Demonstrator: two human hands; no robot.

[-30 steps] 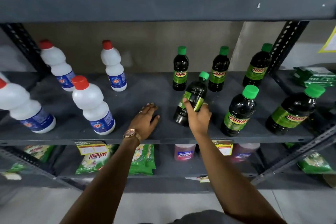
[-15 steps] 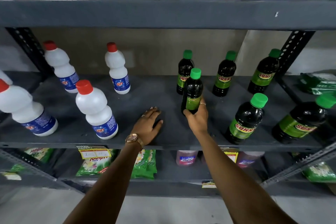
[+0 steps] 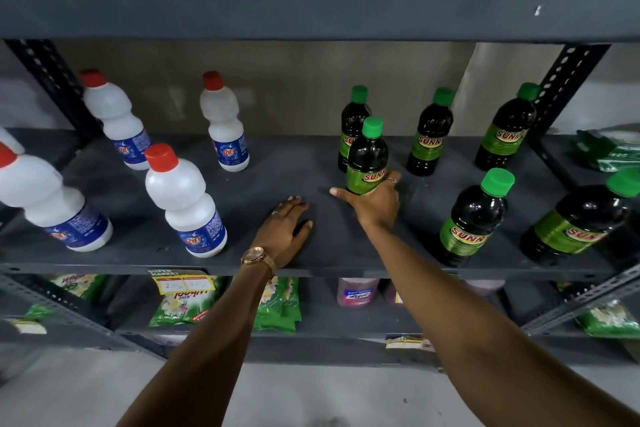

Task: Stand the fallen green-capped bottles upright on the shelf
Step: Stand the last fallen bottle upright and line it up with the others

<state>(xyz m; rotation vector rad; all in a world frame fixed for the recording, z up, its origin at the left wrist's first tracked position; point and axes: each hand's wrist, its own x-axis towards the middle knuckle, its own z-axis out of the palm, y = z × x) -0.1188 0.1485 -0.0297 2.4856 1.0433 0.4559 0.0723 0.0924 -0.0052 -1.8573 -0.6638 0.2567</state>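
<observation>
My right hand [image 3: 375, 204] grips the lower part of a dark green-capped bottle [image 3: 367, 156], which stands upright on the grey middle shelf [image 3: 284, 177]. Directly behind it stands another green-capped bottle [image 3: 353, 114], with two more [image 3: 431, 132] [image 3: 505, 128] upright along the back. Two further green-capped bottles [image 3: 472, 218] [image 3: 578, 225] stand at the front right. My left hand [image 3: 285, 232] lies flat on the shelf, fingers spread, holding nothing, just left of the held bottle.
Several white bottles with red caps [image 3: 183, 201] [image 3: 225, 123] [image 3: 114, 120] occupy the shelf's left half. Green packets [image 3: 609, 152] lie at the far right. The lower shelf holds detergent packets [image 3: 180, 302] and pink bottles [image 3: 356, 291]. Perforated uprights [image 3: 568, 80] frame the sides.
My right hand has tipped the held bottle from leaning to upright and set it further back on the shelf. My left hand has stayed flat on the shelf.
</observation>
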